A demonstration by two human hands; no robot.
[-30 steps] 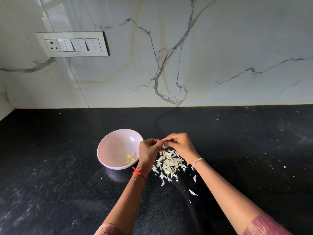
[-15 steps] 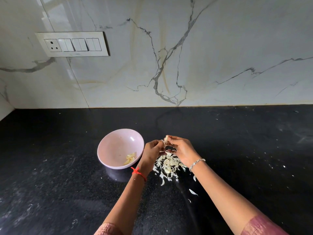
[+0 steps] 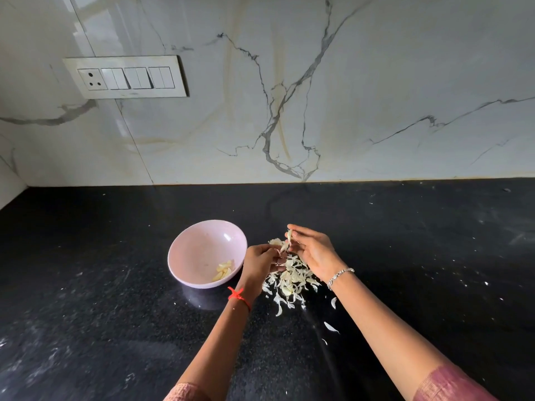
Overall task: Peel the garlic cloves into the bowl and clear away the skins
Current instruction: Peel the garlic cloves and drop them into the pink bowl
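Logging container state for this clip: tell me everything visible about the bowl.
The bowl is round, pale pink and glossy, likely plastic or melamine. It sits upright on the black counter, left of the skins. A few peeled cloves lie low on its right inner side. The left hand is near its right rim; contact is unclear.

- Left hand: bare, with a thin red thread wristband tied in a small knot whose ends stick out.
- Right hand: bare, with a silver chain-link bracelet at the wrist.
- Both forearms bare; dusty-pink knitted fabric sleeves begin near the elbows, at the frame's lower edge.
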